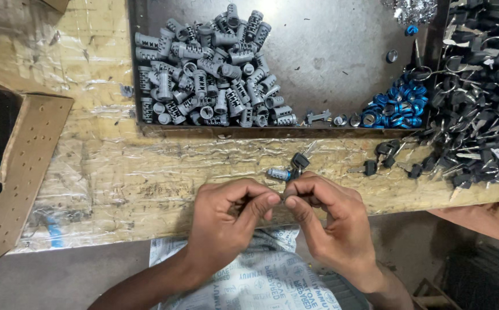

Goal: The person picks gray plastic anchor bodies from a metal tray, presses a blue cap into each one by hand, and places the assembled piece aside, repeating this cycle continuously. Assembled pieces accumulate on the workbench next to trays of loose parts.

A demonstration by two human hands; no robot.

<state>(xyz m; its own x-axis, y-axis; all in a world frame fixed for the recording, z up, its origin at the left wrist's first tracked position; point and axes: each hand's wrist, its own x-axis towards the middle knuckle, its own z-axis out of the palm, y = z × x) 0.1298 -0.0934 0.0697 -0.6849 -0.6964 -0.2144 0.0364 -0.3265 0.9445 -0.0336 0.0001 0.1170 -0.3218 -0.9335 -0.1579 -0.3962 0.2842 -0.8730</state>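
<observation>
My left hand (pixel 229 221) and my right hand (pixel 332 221) meet fingertip to fingertip over the front edge of the wooden bench (pixel 146 172). Between them they pinch a small metal part, mostly hidden by the fingers. A black-headed key (pixel 299 162) sticks up just above my right fingers. Right beside it lies a small grey lock cylinder with a blue end (pixel 279 174), touching the bench just past my fingertips.
A metal tray (pixel 341 51) behind holds a heap of grey lock cylinders (pixel 209 72) and a cluster of blue rings (pixel 397 106). A large pile of black-headed keys on rings (pixel 482 92) fills the right. A cardboard box (pixel 14 166) stands at left. A printed sack (pixel 261 275) lies on my lap.
</observation>
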